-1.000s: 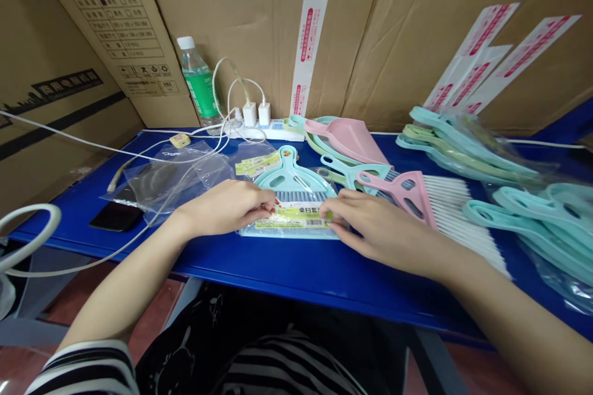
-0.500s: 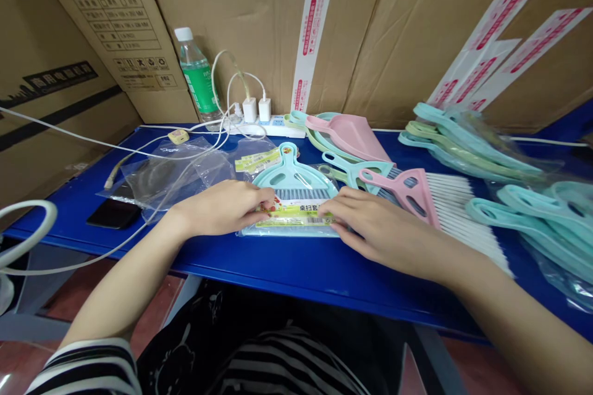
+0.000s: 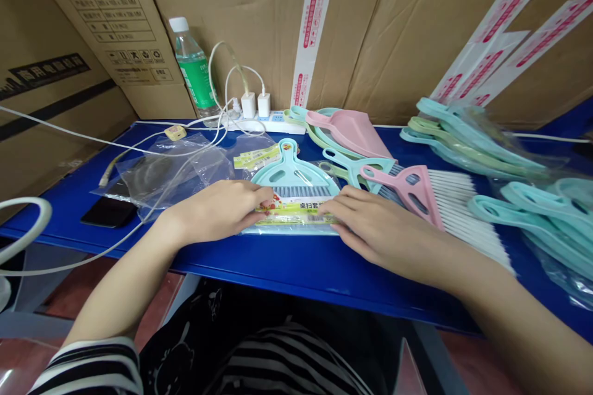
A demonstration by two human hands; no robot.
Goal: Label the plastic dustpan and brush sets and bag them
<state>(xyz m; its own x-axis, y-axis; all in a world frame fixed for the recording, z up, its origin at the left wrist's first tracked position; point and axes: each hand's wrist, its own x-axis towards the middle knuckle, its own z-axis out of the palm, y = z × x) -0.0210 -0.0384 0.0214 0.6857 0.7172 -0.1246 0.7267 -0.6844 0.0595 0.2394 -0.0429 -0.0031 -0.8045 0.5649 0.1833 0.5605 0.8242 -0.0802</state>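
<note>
The left hand (image 3: pixel 215 213) and right hand (image 3: pixel 384 236) sit close together on a clear plastic bag holding a teal dustpan and brush set (image 3: pixel 294 188), which lies between them on the blue table (image 3: pixel 287 265). The left hand's fingers curl inward, their tips at the edge of a yellow-green label card (image 3: pixel 296 215); whether they pinch it, I cannot tell. The right hand lies open, its fingers spread across the bag's right side. Placed this way, the hands seem to steady the bag from both sides and keep the card flat.

Just beyond the right hand lies a pink hand brush (image 3: pixel 412 194) with long white bristles, and farther right are teal and pale green handles (image 3: pixel 519 216), apparently grouped by kind within reach. Ahead of the hands, a pink dustpan (image 3: pixel 347 131) rests on other dustpans. Left of the left hand lie loose clear plastic bags (image 3: pixel 183 166) and a black phone (image 3: pixel 109 212).
</note>
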